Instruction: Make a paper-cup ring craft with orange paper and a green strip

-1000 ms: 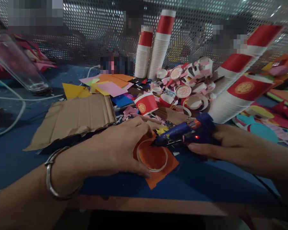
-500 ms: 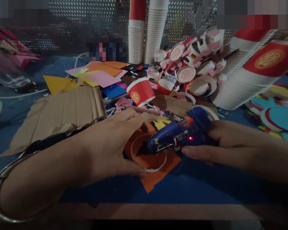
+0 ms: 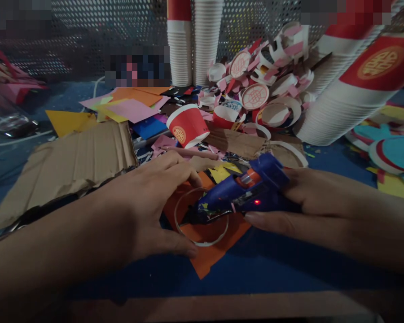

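An orange paper sheet (image 3: 204, 260) lies on the blue table, with a thin white ring (image 3: 207, 244) on top of it. My left hand (image 3: 155, 202) rests at the left of the ring, thumb and fingers spread around its edge. A blue glue gun (image 3: 235, 193) with a lit red light is gripped in my right hand (image 3: 299, 206). Its dark nozzle points down inside the ring, near the left edge. The nozzle's very tip is hard to make out.
Corrugated cardboard (image 3: 70, 157) lies at the left. Behind are a red cup (image 3: 188, 125), coloured paper (image 3: 134, 110) and a heap of cut cup pieces (image 3: 255, 96). Tall cup stacks stand at the back (image 3: 179, 54) and lean at the right (image 3: 343, 103).
The camera view has shifted slightly. The glue gun has tilted a little, and its nozzle is now closer to the ring's left edge. My left hand keeps its place beside the ring.
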A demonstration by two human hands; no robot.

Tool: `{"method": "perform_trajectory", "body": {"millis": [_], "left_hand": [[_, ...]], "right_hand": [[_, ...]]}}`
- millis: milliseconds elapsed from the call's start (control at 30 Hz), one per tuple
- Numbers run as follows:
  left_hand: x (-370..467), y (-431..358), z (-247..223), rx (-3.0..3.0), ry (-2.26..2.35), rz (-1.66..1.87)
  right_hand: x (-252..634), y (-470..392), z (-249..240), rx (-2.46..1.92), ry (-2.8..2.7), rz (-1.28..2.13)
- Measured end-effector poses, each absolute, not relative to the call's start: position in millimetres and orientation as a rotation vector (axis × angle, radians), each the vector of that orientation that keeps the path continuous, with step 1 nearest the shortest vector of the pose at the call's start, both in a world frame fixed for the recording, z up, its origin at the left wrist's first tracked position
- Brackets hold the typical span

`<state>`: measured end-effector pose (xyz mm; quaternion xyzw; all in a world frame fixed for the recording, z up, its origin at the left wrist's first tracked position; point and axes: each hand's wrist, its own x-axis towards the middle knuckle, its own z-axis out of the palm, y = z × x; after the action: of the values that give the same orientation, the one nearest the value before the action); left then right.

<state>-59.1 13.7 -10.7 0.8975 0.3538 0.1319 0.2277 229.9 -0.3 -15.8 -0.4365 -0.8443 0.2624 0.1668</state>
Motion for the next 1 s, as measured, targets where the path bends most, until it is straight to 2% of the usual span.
{"method": "perform_trajectory", "body": {"millis": [233,1000], "left_hand": [[-60.6,13.9,-10.3,2.483,1.017,0.299],[-62.8,12.1,-9.6,2.462,1.097,0.244]], "right_hand": [[230.5,-0.3,-16.4,-1.1,-2.43,0.762],[235.0,-3.6,-18.8,-1.209,-2.412,0.756]]}}
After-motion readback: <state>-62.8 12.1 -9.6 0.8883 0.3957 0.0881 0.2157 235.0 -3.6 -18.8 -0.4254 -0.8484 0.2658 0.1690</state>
